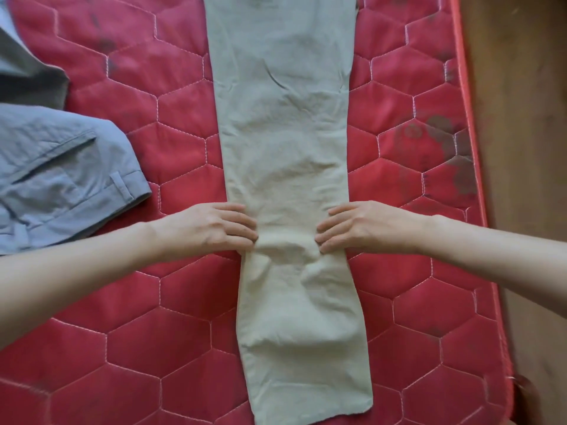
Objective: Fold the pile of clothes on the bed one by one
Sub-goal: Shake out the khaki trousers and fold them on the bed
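We see the beige trousers [288, 179] as matt woven cloth, creased and slightly rough. Under them the red mattress [138, 332] is quilted fabric with a faint sheen. Left of the trousers, the blue-grey garment [61, 176] looks like matt, finely wrinkled cotton.

Red quilted mattress [129, 317] with dark stains; wooden floor [521, 118] beside it.

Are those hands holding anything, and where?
Both grip the beige trousers at mid-length: left hand on the left edge, right hand on the right.
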Tool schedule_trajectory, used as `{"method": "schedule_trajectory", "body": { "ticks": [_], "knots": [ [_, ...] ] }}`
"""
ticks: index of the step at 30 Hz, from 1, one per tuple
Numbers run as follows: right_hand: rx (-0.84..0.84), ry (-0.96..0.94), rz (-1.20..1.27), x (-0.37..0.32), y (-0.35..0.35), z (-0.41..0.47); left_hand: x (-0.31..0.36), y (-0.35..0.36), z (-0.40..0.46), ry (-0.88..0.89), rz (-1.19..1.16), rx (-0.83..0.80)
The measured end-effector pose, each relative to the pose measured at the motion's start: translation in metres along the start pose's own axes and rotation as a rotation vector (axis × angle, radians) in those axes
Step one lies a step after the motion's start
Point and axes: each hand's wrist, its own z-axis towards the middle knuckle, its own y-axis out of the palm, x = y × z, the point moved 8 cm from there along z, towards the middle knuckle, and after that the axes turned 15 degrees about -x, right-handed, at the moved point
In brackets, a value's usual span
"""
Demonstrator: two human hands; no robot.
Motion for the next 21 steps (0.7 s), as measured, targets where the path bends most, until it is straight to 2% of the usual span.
{"method": "schedule_trajectory", "body": {
  "ticks": [1,2,4,5,7,8,10,12,13,16,21],
  "knots": [
    [-0.07,0.064,0.177,0.011,-0.004,0.002,-0.003,-0.008,0.002,-0.028,0.011,0.067],
    [-0.124,0.132,0.409,0.023,-0.009,0.0,-0.012,-0.02,0.001,-0.086,-0.096,0.163],
    [-0.099,0.151,0.963,0.049,-0.029,-0.007,-0.043,-0.039,-0.003,-0.231,-0.557,0.266],
    [0.012,0.163,1.202,0.067,-0.043,-0.012,-0.064,-0.045,-0.008,-0.274,-0.805,0.361],
    [0.389,0.32,1.548,0.116,-0.061,-0.024,-0.11,-0.046,-0.019,-0.425,-1.274,0.581],
    [0.58,0.417,1.68,0.137,-0.062,-0.026,-0.13,-0.044,-0.026,-0.572,-1.42,0.688],
    [0.8,0.605,1.908,0.159,-0.049,-0.014,-0.155,-0.031,-0.031,-0.842,-1.532,0.885],
    [0.933,0.8,1.995,0.168,-0.026,-0.003,-0.164,-0.015,-0.024,-1.044,-1.513,0.927],
    [0.999,0.873,1.96,0.173,-0.016,-0.004,-0.164,-0.007,-0.021,-1.111,-1.473,0.932],
    [1.073,1.028,1.719,0.174,-0.001,-0.022,-0.151,0.009,-0.024,-1.131,-1.45,0.995],
    [1.038,0.843,1.442,0.123,0.006,-0.026,-0.101,0.022,-0.037,-1.03,-1.257,0.981]
  ]
}}
